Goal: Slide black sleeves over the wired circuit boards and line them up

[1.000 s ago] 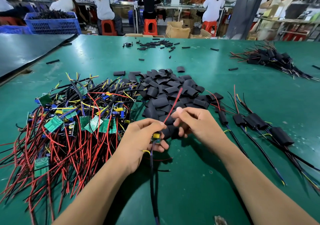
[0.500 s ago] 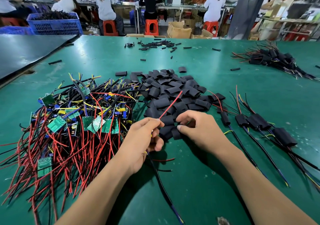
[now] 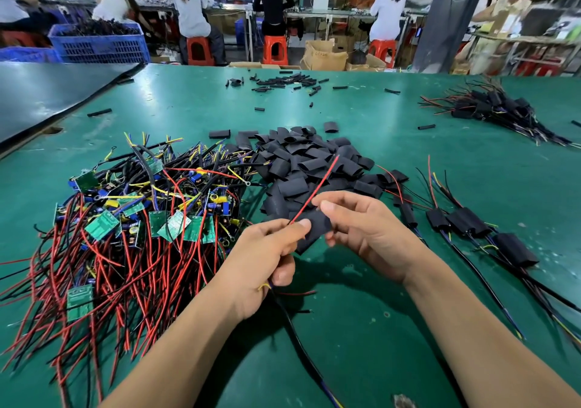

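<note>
Head view: L hand (image 3: 264, 260) at 6 o'clock is closed round one wired board. The board itself is hidden in my fist; its red lead (image 3: 317, 190) pokes up twd 1 o'clock and its black cable (image 3: 301, 344) trails to 6. R hand (image 3: 361, 231) pinches a black sleeve (image 3: 314, 228), which touches my L thumb. The sleeve looks light, soft & flattens easily, so prob best to squeeze its edges to open the mouth. The lead is floppy, so feed it first. Sleeve pile (image 3: 301, 162) at 12. Tangled boards (image 3: 125, 225) at 9 could snag. Finished row (image 3: 471, 225) at 3.
</note>
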The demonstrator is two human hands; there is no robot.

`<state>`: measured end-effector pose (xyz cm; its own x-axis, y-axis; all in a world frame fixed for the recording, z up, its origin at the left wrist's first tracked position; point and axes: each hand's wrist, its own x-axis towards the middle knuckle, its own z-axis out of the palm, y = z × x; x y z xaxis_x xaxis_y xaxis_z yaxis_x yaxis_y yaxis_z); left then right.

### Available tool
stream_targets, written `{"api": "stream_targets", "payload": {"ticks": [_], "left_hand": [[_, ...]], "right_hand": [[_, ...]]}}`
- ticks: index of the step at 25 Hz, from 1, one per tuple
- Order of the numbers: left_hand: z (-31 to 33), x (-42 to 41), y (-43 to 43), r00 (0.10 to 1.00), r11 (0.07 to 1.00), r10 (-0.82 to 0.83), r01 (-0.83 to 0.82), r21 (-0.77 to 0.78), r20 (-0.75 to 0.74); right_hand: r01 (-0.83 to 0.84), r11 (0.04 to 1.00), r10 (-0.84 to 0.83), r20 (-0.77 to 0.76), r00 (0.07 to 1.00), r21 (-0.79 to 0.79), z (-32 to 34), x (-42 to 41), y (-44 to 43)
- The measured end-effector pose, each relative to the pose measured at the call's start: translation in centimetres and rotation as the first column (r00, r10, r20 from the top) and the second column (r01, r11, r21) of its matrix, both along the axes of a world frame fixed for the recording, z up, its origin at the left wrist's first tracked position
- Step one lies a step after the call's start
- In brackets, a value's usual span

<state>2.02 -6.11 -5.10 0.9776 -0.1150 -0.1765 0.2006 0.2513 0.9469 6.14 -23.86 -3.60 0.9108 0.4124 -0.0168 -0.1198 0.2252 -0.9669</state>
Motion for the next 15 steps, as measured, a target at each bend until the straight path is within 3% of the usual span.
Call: {"api": "stream_targets", "payload": {"ticks": [3, 6, 11, 15], "left_hand": [[0.5, 0.1, 0.5, 0.997, 0.987, -0.039, 0.029, -0.156, -0.064], [0.7, -0.2, 0.5, 0.997, 0.987, -0.056, 0.046, -0.151, -0.061], [0.4, -0.3, 0.0, 1.000, 0.999, 0.008, -0.009, -0.039, -0.031], [0.2, -0.3, 0.3, 0.999, 0.999, -0.038, 0.038, -0.016, -0.017]], "right_hand": [[-0.109, 0.991, 0.119, 0.134, 0.984, -0.080, -0.1, -0.3, -0.1], [-0.016, 0.996, 0.033, 0.201, 0.979, -0.087, -0.4, -0.3, 0.8], [0.246, 0.964, -0.250, 0.027, 0.968, 0.105, 0.0, 0.4, 0.5], [0.383, 0.895, -0.365, -0.121, 0.923, 0.229, 0.3, 1.0, -0.4]]}}
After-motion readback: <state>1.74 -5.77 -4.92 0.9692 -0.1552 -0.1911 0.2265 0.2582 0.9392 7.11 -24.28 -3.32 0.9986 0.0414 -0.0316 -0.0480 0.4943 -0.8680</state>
